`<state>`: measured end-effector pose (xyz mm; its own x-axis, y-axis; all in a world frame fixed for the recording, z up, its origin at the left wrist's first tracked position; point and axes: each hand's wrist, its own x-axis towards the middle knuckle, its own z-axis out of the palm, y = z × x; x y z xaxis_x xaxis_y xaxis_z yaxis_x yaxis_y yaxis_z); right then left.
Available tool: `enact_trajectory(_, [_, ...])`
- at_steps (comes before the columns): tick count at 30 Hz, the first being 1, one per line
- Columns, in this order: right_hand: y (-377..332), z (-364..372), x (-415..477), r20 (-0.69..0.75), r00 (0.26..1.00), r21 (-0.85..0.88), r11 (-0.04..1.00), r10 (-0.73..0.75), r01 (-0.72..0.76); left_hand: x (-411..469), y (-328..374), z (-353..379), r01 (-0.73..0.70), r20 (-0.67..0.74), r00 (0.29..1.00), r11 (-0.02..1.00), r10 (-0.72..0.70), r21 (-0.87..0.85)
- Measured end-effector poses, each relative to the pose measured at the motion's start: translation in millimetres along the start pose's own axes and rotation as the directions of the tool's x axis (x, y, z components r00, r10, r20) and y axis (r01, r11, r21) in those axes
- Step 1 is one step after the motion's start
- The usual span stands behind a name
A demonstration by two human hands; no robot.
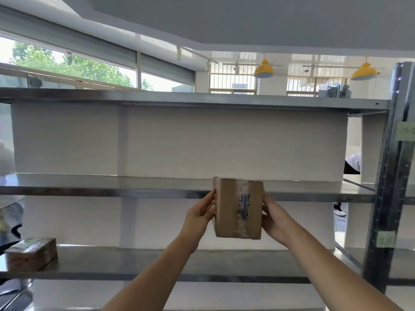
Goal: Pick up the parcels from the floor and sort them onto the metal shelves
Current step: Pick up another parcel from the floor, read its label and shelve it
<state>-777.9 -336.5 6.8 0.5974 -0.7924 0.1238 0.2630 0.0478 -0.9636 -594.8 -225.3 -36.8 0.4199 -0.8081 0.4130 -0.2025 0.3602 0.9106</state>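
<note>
A small brown cardboard parcel [238, 207] with clear tape and blue writing on its face is held up in front of the metal shelves. My left hand [201, 213] grips its left side and my right hand [272, 217] grips its right side. The parcel's top edge is level with the front lip of the middle shelf [112, 187]. A second taped cardboard parcel [31, 253] lies on the lower shelf [134, 263] at the far left.
The top shelf [202, 101] spans the view above. A dark metal upright [390, 176] with green paper labels stands at the right. A white wall is behind the shelves. Another person's legs and shoe show at the far right.
</note>
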Motion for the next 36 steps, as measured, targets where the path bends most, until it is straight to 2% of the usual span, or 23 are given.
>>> enact_trajectory(4, [5.4,-1.9,-3.1,-0.044,0.999,-0.065,0.998,-0.023,0.021,-4.6,-0.7,-11.5,0.005,0.089,0.996,1.000,-0.008,0.027])
enact_trajectory(7, [7.6,-0.5,-3.5,-0.040,0.999,-0.065,0.998,-0.008,0.005,-6.9,-0.5,-13.4,0.027,0.095,0.995,1.000,-0.028,0.011])
enact_trajectory(13, [8.3,0.1,-4.1,-0.016,1.000,0.046,0.999,0.021,-0.020,-7.8,6.9,-11.2,0.067,0.084,0.994,0.997,-0.064,-0.038])
enact_trajectory(18, [15.1,2.5,-6.7,-0.015,1.000,0.076,0.997,-0.004,0.005,-8.8,6.6,-4.3,0.152,-0.009,0.987,0.962,-0.159,-0.228])
enact_trajectory(21, [18.3,0.0,-5.4,0.016,0.999,0.009,0.999,-0.032,0.032,-12.8,5.5,-2.9,0.178,-0.021,0.981,0.937,-0.193,-0.301])
enact_trajectory(26, [16.2,-3.1,-12.6,0.044,0.998,-0.211,0.976,-0.038,0.046,-19.2,5.4,-4.3,0.175,-0.048,0.976,0.900,-0.211,-0.400])
enact_trajectory(30, [17.6,0.9,-17.7,0.048,0.996,-0.196,0.977,-0.074,0.082,-22.1,6.9,0.2,0.188,-0.064,0.966,0.854,-0.249,-0.485])
enact_trajectory(36, [17.6,3.7,-20.5,-0.024,0.990,-0.215,0.967,-0.142,0.134,-33.1,9.4,5.3,0.177,-0.046,0.968,0.801,-0.247,-0.572])
